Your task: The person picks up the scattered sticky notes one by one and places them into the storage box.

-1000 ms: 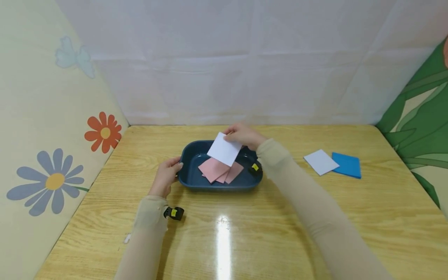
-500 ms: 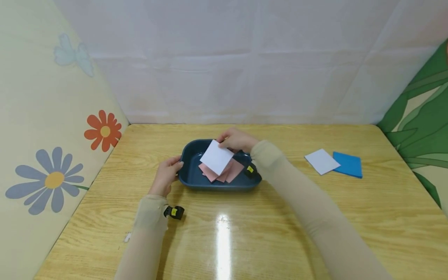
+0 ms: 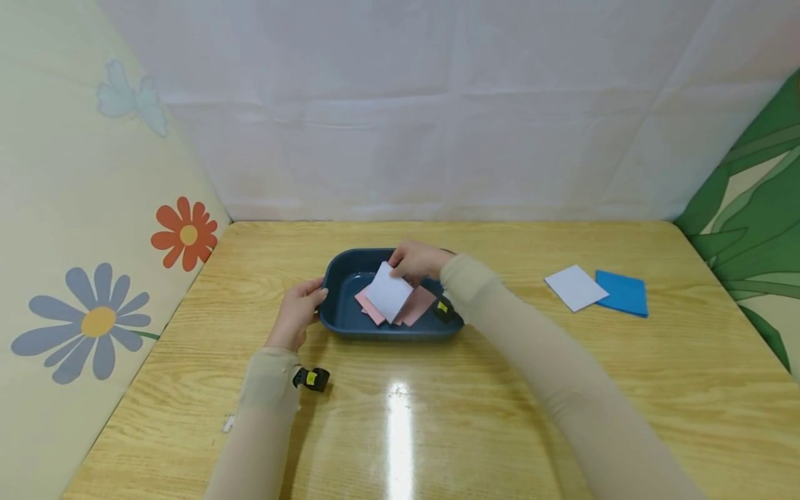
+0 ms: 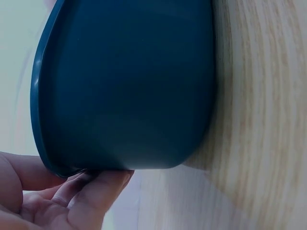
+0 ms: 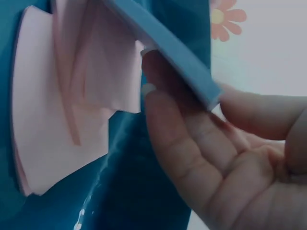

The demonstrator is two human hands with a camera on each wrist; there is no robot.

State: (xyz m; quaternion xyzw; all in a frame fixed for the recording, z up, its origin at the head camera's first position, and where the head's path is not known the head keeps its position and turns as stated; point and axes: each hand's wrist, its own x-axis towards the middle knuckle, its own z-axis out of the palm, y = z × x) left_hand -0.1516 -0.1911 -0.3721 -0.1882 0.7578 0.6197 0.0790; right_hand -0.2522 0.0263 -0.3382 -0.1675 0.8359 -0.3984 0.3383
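Note:
A dark blue basin [image 3: 340, 326] stands on the table, with several pink paper squares [image 3: 420, 304] overlapping on its floor. My left hand [image 3: 295, 314] grips the basin's left rim; in the left wrist view its thumb is over the rim and its fingers [image 4: 96, 196] press the outer wall. Over the pink squares, my right hand [image 3: 420, 261] pinches a white paper square [image 3: 389, 292] by its far corner. The right wrist view shows this white square [image 5: 168, 48] edge-on as a thin stack, thumb on one face and fingers on the other. Its lower corner overlaps the pink paper.
To the right on the wooden table [image 3: 500, 430] lie another white square [image 3: 576, 288] and a blue square stack [image 3: 622, 293], the white one slightly overlapping the blue. A small white scrap or mark [image 3: 228, 423] is near the left forearm. A white sheet [image 3: 400, 139] hangs behind the table.
My right hand has lowered the white square into the basin, moving it slightly left and toward me, onto the pink squares. The left hand has stayed on the rim.

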